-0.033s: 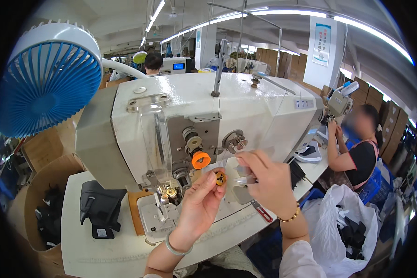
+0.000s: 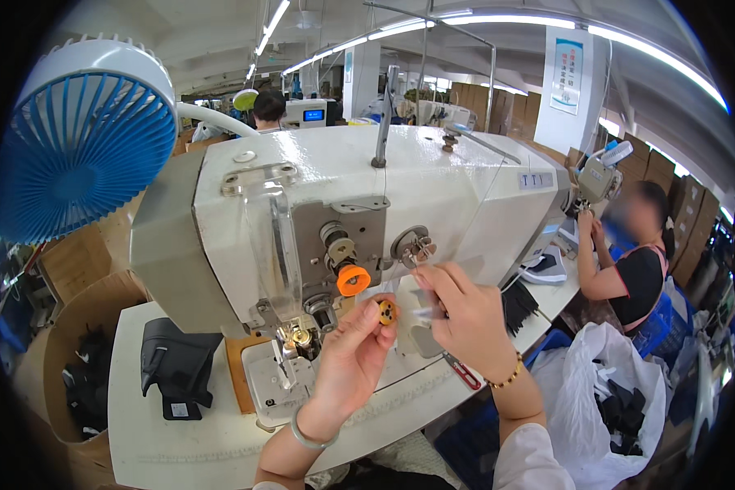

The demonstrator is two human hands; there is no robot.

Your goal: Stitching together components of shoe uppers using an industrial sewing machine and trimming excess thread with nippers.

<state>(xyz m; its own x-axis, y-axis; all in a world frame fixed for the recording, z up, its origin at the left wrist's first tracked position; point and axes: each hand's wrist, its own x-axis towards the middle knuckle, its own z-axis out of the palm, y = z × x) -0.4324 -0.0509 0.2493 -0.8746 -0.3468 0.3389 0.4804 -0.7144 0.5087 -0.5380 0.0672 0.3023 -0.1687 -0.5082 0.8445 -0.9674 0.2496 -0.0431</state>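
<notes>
A small round brass-coloured bobbin (image 2: 388,313) with dark holes in its face is pinched between the thumb and fingers of my left hand (image 2: 353,353), in front of the sewing machine (image 2: 457,192). Just right of it and a little higher, my right hand (image 2: 475,327) has thumb and forefinger pressed together beside the round metal thread tension disc (image 2: 415,245). What those fingers hold is too fine and blurred to make out. An orange cone-shaped knob (image 2: 353,280) juts out above my left hand. The needle area (image 2: 298,343) lies to its left.
A black folded fabric piece (image 2: 180,367) lies on the white table at left; red-handled snips (image 2: 463,371) lie right. A blue fan (image 2: 82,155) stands upper left. A white plastic bag (image 2: 584,384) of dark scraps is at right, near a co-worker (image 2: 641,278) at another machine.
</notes>
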